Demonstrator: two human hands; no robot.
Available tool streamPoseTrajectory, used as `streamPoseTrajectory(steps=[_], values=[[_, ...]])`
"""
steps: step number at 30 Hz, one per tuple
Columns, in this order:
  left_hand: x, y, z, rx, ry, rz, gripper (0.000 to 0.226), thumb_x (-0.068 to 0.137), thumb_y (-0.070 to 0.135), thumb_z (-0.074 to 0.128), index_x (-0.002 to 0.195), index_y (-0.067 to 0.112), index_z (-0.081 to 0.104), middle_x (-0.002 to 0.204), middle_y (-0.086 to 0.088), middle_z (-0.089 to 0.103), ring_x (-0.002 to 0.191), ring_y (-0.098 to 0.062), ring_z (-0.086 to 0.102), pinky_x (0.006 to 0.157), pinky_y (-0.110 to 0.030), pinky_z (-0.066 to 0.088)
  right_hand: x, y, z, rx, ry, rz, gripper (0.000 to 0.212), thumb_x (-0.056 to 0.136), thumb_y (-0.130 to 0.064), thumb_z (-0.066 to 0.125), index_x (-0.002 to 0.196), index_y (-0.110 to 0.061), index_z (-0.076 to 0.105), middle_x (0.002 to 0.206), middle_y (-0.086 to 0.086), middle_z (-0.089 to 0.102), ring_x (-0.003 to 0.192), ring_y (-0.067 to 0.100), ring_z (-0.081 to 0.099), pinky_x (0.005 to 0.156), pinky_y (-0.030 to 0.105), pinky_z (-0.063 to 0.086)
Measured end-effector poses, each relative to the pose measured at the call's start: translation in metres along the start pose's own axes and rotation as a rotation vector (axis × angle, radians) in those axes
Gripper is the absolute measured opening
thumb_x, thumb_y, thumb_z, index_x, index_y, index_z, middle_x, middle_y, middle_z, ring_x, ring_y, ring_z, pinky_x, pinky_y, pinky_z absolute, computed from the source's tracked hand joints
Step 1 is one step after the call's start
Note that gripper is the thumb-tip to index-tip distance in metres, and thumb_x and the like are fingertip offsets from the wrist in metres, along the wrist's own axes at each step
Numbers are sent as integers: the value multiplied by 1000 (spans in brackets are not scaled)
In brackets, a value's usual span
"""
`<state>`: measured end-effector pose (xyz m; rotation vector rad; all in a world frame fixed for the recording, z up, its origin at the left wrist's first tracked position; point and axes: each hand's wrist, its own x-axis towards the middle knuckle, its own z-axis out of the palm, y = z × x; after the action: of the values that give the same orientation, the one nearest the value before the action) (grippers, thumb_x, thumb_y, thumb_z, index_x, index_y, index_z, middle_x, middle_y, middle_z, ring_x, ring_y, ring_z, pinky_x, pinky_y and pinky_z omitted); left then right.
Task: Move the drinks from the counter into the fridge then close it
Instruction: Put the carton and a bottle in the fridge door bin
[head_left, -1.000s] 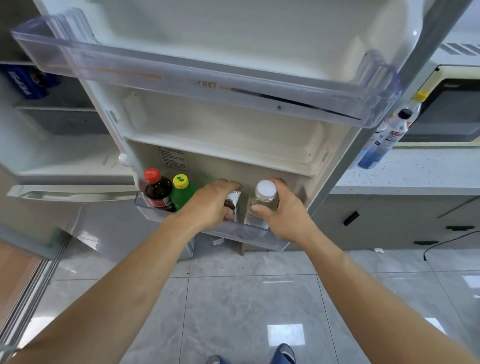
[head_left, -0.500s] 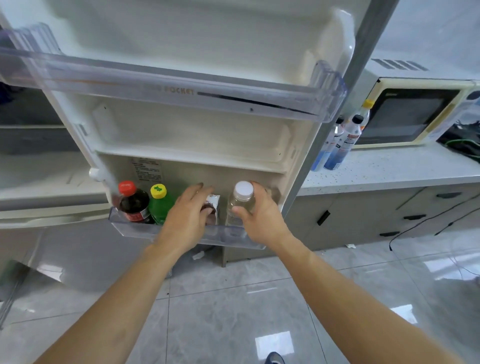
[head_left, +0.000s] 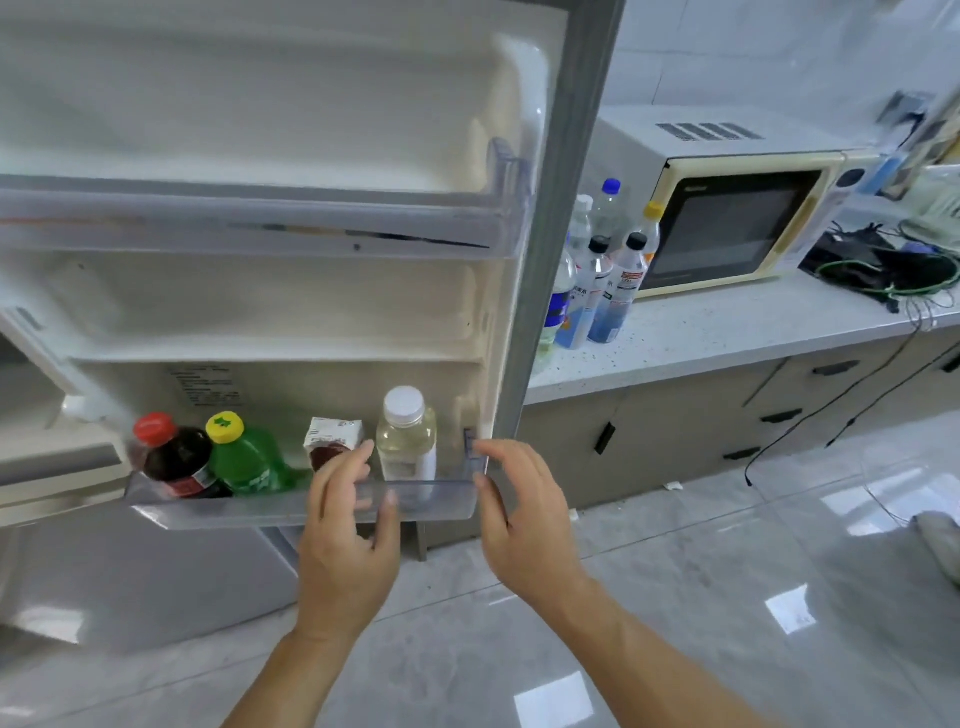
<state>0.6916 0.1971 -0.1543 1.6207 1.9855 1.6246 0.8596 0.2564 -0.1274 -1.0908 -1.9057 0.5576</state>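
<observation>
The open fridge door fills the left of the view. Its bottom clear shelf holds a dark cola bottle with a red cap, a green bottle with a yellow cap, a small carton and a pale bottle with a white cap. My left hand is open just in front of the carton, holding nothing. My right hand is open to the right of the pale bottle, also empty. Several water bottles stand on the counter beside the door.
A cream microwave sits on the counter behind the bottles. Black and green cables lie at the counter's right end, with cords hanging over the cabinet fronts. The upper door shelves hold nothing. Glossy tiled floor lies below.
Both hands have let go of the carton and the pale bottle and drawn back from the shelf, fingers apart. The view has turned right, showing more counter.
</observation>
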Motion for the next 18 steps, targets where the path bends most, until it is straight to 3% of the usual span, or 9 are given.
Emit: streamPoseTrajectory(steps=[3, 8, 11, 13, 15, 18], values=[[-14, 18, 19, -22, -55, -73, 56, 89, 3, 64, 138, 25, 47, 129, 10, 48, 110, -2, 57, 85, -6, 48, -12, 23, -24, 32, 36, 46, 31, 90, -5, 63, 120, -14, 63, 115, -11, 64, 109, 4, 58, 95, 15, 44], [-34, 54, 67, -185, -32, -364, 52, 93, 14, 62, 120, 55, 46, 110, 20, 62, 100, -3, 63, 79, -11, 51, -34, 72, -78, 100, 45, 170, 34, 91, -7, 66, 121, -21, 61, 115, -12, 63, 108, 3, 57, 87, 12, 46], [-48, 75, 107, -270, -22, -520, 42, 93, 18, 62, 115, 51, 51, 102, 14, 66, 95, -7, 66, 88, -38, 57, -44, 105, -119, 140, 57, 268, 34, 91, -7, 66, 119, -24, 60, 113, -13, 63, 106, 4, 59, 87, 14, 46], [-59, 89, 137, -328, -23, -598, 37, 93, 18, 63, 113, 48, 54, 100, 13, 68, 94, -9, 67, 88, -45, 57, -51, 130, -145, 164, 65, 337, 31, 92, -9, 65, 119, -24, 61, 113, -15, 64, 105, 4, 60, 88, 20, 48], [-68, 103, 166, -365, -3, -645, 36, 93, 15, 63, 114, 44, 56, 97, 11, 68, 92, -10, 68, 83, -41, 58, -56, 154, -170, 187, 63, 401, 30, 92, -10, 65, 118, -25, 61, 111, -17, 65, 104, 3, 61, 89, 26, 51], [-78, 122, 203, -425, 65, -687, 34, 93, 8, 62, 116, 33, 59, 93, 1, 67, 80, -9, 69, 63, -26, 57, -60, 186, -202, 199, 39, 456, 32, 92, -11, 65, 117, -31, 60, 110, -19, 65, 102, 0, 60, 89, 29, 52]])
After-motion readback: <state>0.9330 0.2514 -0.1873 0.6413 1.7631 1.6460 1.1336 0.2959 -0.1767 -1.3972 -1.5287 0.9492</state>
